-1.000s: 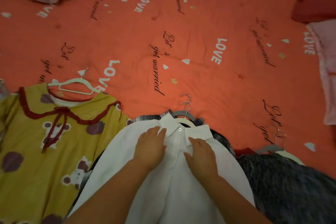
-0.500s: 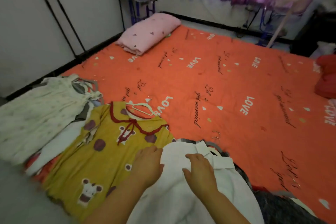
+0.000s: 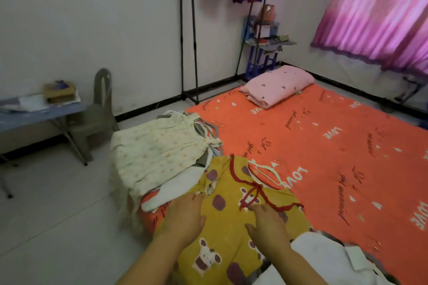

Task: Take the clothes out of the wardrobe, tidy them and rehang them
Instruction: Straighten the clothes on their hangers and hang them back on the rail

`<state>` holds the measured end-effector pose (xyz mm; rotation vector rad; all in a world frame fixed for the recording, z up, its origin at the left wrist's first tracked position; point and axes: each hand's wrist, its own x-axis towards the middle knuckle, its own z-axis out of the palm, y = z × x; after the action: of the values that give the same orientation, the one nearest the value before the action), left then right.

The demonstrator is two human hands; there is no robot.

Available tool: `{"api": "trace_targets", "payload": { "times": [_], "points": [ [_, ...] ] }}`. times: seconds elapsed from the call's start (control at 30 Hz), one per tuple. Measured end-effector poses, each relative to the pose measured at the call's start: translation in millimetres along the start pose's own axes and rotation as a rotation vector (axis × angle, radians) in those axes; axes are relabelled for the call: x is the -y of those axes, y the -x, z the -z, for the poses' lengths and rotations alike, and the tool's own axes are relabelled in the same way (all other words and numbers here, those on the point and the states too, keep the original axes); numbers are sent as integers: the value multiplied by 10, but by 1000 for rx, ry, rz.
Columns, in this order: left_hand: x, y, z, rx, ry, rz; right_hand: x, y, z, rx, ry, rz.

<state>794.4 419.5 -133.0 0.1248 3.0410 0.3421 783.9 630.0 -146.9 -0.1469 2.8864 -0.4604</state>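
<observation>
Both hands lie flat on the yellow cartoon-print cotton dress with red trim (image 3: pixel 222 233), fingers (image 3: pixel 193 200) straight and spread, gripping nothing. Left hand (image 3: pixel 183 217) is at the dress's left edge, right hand (image 3: pixel 268 224) just below its red bow (image 3: pixel 253 192). The dress lies on the orange printed bedspread (image 3: pixel 324 157), with a white plastic hanger (image 3: pixel 266 174) in its neck. Likely risks: smoothing tugs the hanger out of the neck. The dress's left side is near the bed edge and may slide off. The cream floral clothes pile (image 3: pixel 157 152) just left of it may get dragged.
</observation>
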Motion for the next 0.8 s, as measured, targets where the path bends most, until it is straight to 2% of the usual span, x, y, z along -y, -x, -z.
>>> {"api": "trace_targets", "payload": {
  "times": [0.3, 0.57, 0.8],
  "points": [
    [1984, -67, 454, 12, 34, 129, 1688, -684, -429, 29, 14, 41],
    [2793, -577, 578, 12, 79, 146, 2371, -1430, -632, 49, 46, 59],
    [3410, -1608, 723, 96, 2, 71, 2780, -2516, -839, 82, -14, 24]
  ]
}}
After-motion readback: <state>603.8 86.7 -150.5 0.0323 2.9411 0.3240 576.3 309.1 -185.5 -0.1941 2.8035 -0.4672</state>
